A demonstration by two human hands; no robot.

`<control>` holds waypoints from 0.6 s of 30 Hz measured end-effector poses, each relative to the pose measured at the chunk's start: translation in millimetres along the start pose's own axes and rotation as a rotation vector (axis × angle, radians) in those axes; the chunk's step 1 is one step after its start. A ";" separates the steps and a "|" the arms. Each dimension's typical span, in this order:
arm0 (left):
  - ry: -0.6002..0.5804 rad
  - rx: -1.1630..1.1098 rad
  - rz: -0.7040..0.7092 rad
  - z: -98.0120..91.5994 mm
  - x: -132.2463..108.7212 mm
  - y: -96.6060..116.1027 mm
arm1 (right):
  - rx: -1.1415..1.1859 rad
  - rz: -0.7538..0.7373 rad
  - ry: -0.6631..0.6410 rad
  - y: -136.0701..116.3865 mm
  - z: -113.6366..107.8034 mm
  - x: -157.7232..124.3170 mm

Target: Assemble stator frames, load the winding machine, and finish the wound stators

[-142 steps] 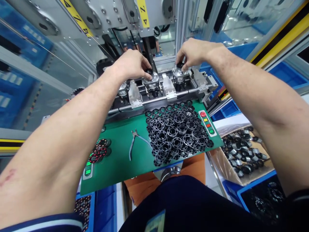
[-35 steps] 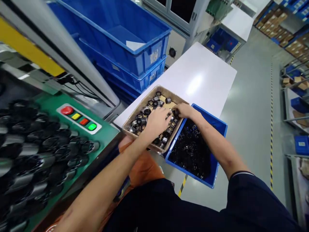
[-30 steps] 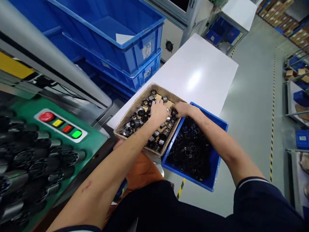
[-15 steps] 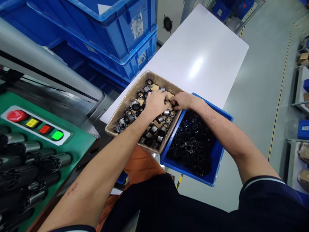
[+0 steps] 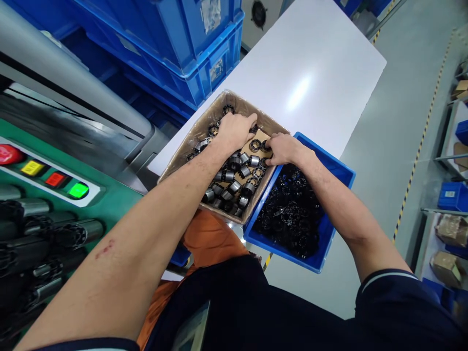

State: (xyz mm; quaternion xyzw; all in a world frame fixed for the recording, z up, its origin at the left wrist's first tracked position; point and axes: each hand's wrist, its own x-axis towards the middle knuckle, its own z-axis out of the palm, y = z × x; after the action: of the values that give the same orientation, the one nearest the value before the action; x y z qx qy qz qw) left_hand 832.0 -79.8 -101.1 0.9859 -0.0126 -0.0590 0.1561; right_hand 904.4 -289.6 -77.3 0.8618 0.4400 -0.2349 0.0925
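Observation:
My left hand [image 5: 237, 130] reaches into the far part of a plastic-lined cardboard box [image 5: 215, 105], fingers curled around a dark toothed ring part [image 5: 253, 128] that is mostly hidden. At the box's right edge, my right hand [image 5: 283, 147] has its thumb and fingers closed on a black ring [image 5: 266, 146]. Another black toothed ring [image 5: 255, 145] lies on the cardboard between the hands. Several short metal cylinders with black ends [image 5: 234, 186] lie jumbled in the box. Under my right forearm, a blue bin [image 5: 312, 265] holds a heap of black ring pieces [image 5: 288, 214].
The box stands on a white table [image 5: 325, 58]. Stacked blue crates [image 5: 171, 44] rise behind it on the left. A green machine panel [image 5: 120, 207] carries lit buttons [image 5: 79, 190], beside rows of metal cylinders [image 5: 80, 233]. Shelves [image 5: 446, 209] stand across the floor at right.
My left hand has moved away from the right hand, toward the box's far side. A ring on the cardboard now shows between them. My right hand stays near the box's right edge.

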 end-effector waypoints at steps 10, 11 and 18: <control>-0.075 -0.095 0.093 0.6 0.9 2.3 | -0.072 0.174 0.087 -26.1 5.9 0.2; -0.084 -0.099 0.095 -1.6 -0.3 2.9 | -0.065 0.182 0.111 -27.2 4.2 -1.8; 0.387 -0.441 0.081 -24.0 -114.9 44.1 | -0.055 0.027 0.202 -20.7 -15.1 -10.4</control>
State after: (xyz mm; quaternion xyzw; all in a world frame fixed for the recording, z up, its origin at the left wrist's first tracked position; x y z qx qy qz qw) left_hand 720.6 -109.4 -51.9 0.9198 -0.0089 0.1351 0.3683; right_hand 887.5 -279.2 -58.1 0.8841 0.4417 -0.1334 0.0746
